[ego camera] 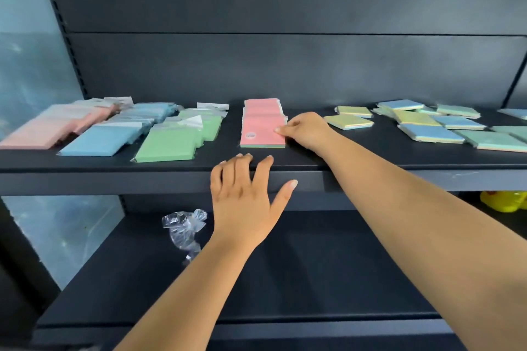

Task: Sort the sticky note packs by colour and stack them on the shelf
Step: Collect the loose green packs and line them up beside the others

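On the dark shelf (356, 161) lie rows of sticky note packs: pale pink (37, 131) at far left, then blue (97, 142), then green (168, 147). A row of bright pink-topped packs (261, 125) runs front to back in the middle. My right hand (306, 129) rests beside it, thumb and fingers pinching the right edge of the front pack. My left hand (245, 196) hovers at the shelf's front lip, fingers spread, holding nothing. Unsorted yellow (349, 121), blue (436, 134) and green (493, 141) packs lie scattered at right.
A crumpled clear plastic wrapper (185, 226) lies on the lower shelf (285, 279) under my left arm. A yellow toy (504, 201) sits at the right under the upper shelf. The shelf's dark back panel (285, 65) closes off the rear.
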`<state>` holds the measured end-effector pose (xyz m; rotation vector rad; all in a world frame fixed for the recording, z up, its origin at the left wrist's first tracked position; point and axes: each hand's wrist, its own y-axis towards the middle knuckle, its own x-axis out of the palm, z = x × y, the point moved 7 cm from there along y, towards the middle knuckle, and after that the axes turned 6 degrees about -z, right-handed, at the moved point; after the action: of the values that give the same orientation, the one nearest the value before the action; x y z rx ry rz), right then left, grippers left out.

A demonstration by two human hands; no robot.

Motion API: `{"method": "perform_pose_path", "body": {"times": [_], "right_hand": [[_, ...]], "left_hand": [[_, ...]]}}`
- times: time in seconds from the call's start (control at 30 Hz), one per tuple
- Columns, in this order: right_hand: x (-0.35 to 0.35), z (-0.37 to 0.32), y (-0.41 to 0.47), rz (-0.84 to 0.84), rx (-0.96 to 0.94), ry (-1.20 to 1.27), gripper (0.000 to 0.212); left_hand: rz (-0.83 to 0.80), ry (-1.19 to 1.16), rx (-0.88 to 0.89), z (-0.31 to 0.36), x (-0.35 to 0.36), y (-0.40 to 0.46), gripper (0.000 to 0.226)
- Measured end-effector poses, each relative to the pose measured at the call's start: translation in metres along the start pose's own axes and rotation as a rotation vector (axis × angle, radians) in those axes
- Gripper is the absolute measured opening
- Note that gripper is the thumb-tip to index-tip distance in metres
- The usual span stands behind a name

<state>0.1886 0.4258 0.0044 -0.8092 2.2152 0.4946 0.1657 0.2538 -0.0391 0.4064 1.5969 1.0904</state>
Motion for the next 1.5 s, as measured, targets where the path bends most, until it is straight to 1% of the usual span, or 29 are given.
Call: {"method": "perform_pose_path", "body": {"times": [0.1, 0.13, 0.2, 0.3, 0.37, 0.43, 0.5, 0.53, 0.6, 0.67, 0.73, 0.8, 0.83, 0.87, 0.93, 1.0, 1.03, 1.1, 1.13, 1.2, 1.27, 1.37, 1.43, 1.5], "right_hand": [[0.000, 0.001, 0.000, 0.009, 0.017, -0.063, 0.033], [0.000, 0.001, 0.000, 0.008, 0.021, -0.072, 0.032], [0.000, 0.001, -0.001, 0.012, 0.033, -0.094, 0.036], [-0.005, 0.001, -0.006, 0.037, 0.055, -0.100, 0.050], [-0.012, 0.004, -0.013, 0.044, 0.062, -0.027, 0.051], [-0.021, 0.010, -0.022, 0.038, 0.044, 0.076, 0.039], [-0.032, 0.021, -0.033, 0.043, 0.022, 0.187, 0.028], [-0.039, 0.029, -0.039, 0.045, 0.012, 0.230, 0.024], [-0.057, 0.045, -0.054, 0.060, -0.013, 0.279, 0.023], [-0.078, 0.063, -0.066, 0.087, -0.018, 0.273, 0.025], [-0.103, 0.085, -0.076, 0.117, -0.020, 0.222, 0.031], [-0.128, 0.108, -0.081, 0.140, -0.018, 0.156, 0.035], [-0.138, 0.118, -0.082, 0.153, -0.011, 0.110, 0.036], [-0.149, 0.130, -0.083, 0.166, -0.001, 0.056, 0.037], [-0.168, 0.151, -0.081, 0.183, 0.018, -0.036, 0.039], [-0.182, 0.168, -0.077, 0.207, 0.018, -0.146, 0.034], [-0.186, 0.174, -0.077, 0.208, 0.007, -0.242, 0.037], [-0.187, 0.183, -0.075, 0.137, -0.018, -0.411, 0.047], [-0.183, 0.187, -0.074, 0.074, -0.012, -0.450, 0.047], [-0.175, 0.191, -0.072, -0.030, 0.012, -0.523, 0.044], [-0.173, 0.191, -0.070, -0.042, 0.005, -0.612, 0.046], [-0.172, 0.190, -0.067, -0.003, -0.028, -0.649, 0.042], [-0.171, 0.190, -0.067, -0.008, -0.043, -0.641, 0.043], [-0.174, 0.191, -0.067, -0.009, -0.062, -0.522, 0.046]], "left_hand": [[-0.022, 0.032, -0.013, 0.001, 0.000, 0.001, 0.064], [-0.026, 0.043, -0.013, 0.002, -0.001, 0.001, 0.064], [-0.047, 0.050, -0.016, 0.002, 0.000, 0.002, 0.064], [-0.105, 0.050, -0.008, 0.002, -0.001, 0.003, 0.065], [-0.166, 0.057, 0.002, 0.003, -0.001, 0.003, 0.067], [-0.264, 0.049, 0.001, 0.005, 0.000, 0.003, 0.070], [-0.356, -0.015, -0.033, 0.001, 0.001, 0.004, 0.078], [-0.374, -0.076, -0.067, -0.001, 0.000, 0.004, 0.086], [-0.387, -0.171, -0.139, -0.005, -0.003, 0.008, 0.095], [-0.374, -0.239, -0.157, -0.002, -0.013, 0.015, 0.085], [-0.359, -0.371, -0.183, 0.013, -0.024, 0.023, 0.062], [-0.398, -0.485, -0.205, 0.036, -0.028, 0.028, 0.035], [-0.419, -0.506, -0.194, 0.048, -0.029, 0.032, 0.026], [-0.441, -0.508, -0.174, 0.063, -0.027, 0.036, 0.023], [-0.462, -0.492, -0.136, 0.090, -0.018, 0.043, 0.025], [-0.468, -0.429, -0.121, 0.111, -0.003, 0.046, 0.035], [-0.487, -0.380, -0.125, 0.121, 0.007, 0.046, 0.042], [-0.487, -0.184, -0.106, 0.136, 0.022, 0.043, 0.061], [-0.475, -0.086, -0.088, 0.143, 0.025, 0.041, 0.071], [-0.453, -0.006, -0.089, 0.147, 0.025, 0.043, 0.083], [-0.474, -0.003, -0.097, 0.146, 0.026, 0.047, 0.087], [-0.519, -0.003, -0.069, 0.146, 0.030, 0.054, 0.083], [-0.576, -0.034, -0.043, 0.155, 0.035, 0.059, 0.069], [-0.682, -0.154, -0.031, 0.167, 0.042, 0.066, 0.050]]}}
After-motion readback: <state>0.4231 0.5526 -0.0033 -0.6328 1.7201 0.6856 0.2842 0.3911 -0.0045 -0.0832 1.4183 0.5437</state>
